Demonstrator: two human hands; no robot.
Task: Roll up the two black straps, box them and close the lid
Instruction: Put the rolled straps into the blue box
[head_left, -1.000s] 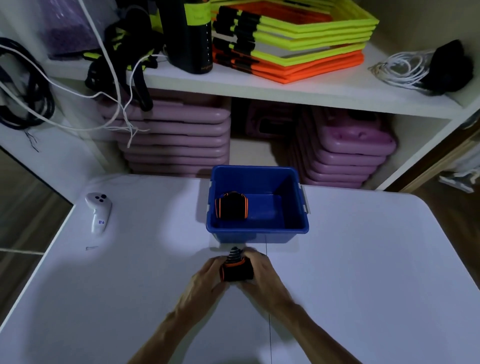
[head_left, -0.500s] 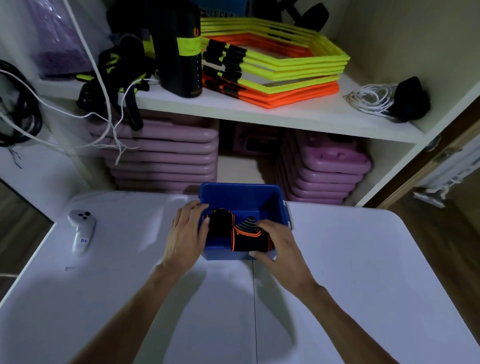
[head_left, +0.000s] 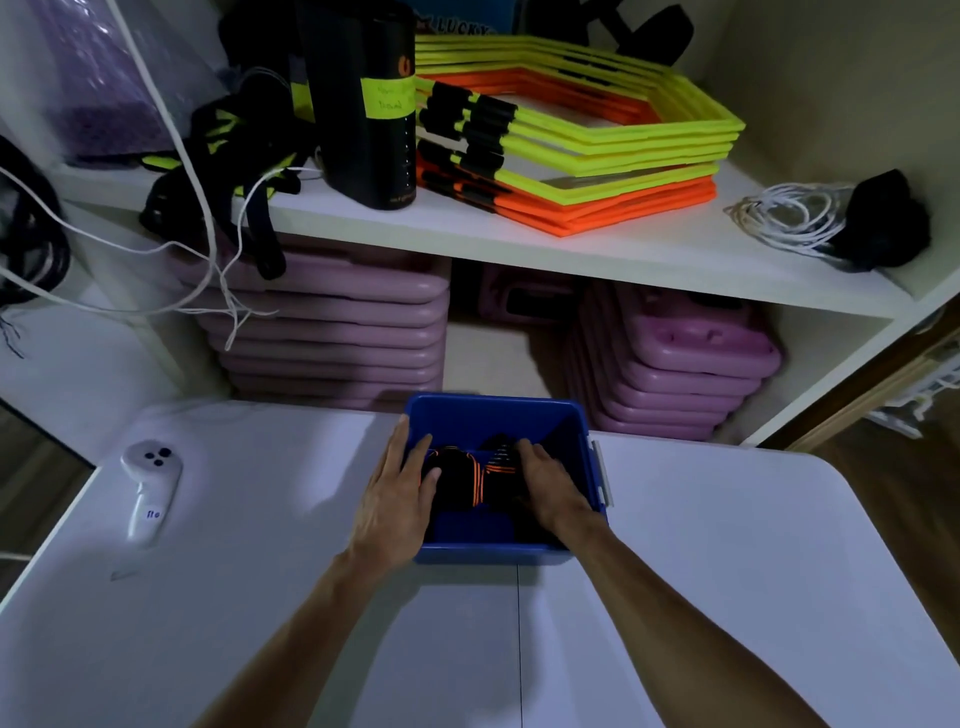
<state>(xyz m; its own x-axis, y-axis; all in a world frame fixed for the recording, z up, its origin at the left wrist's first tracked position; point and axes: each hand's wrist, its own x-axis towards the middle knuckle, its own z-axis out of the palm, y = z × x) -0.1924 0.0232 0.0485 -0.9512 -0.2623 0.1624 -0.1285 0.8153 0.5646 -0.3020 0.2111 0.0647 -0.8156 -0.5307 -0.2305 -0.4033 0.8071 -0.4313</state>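
Note:
A blue plastic box (head_left: 493, 415) stands open at the far edge of the white table (head_left: 727, 571). Inside it lie two rolled black straps with orange edges, side by side: the first roll (head_left: 457, 480) on the left and the second roll (head_left: 501, 467) on the right. My left hand (head_left: 395, 499) rests over the box's left wall, fingers touching the first roll. My right hand (head_left: 550, 488) is inside the box, its fingers laid over the second roll. No lid is in view.
A white handheld controller (head_left: 148, 483) lies on the table to the left. Behind the table, a shelf (head_left: 571, 244) holds yellow and orange hexagon frames (head_left: 576, 145), a black cylinder (head_left: 371, 104) and cables; stacked purple cases (head_left: 337, 332) sit below.
Both hands carried the second rolled strap from the table in front of the box up and into the box, beside the first roll. My left hand went to the box's left wall.

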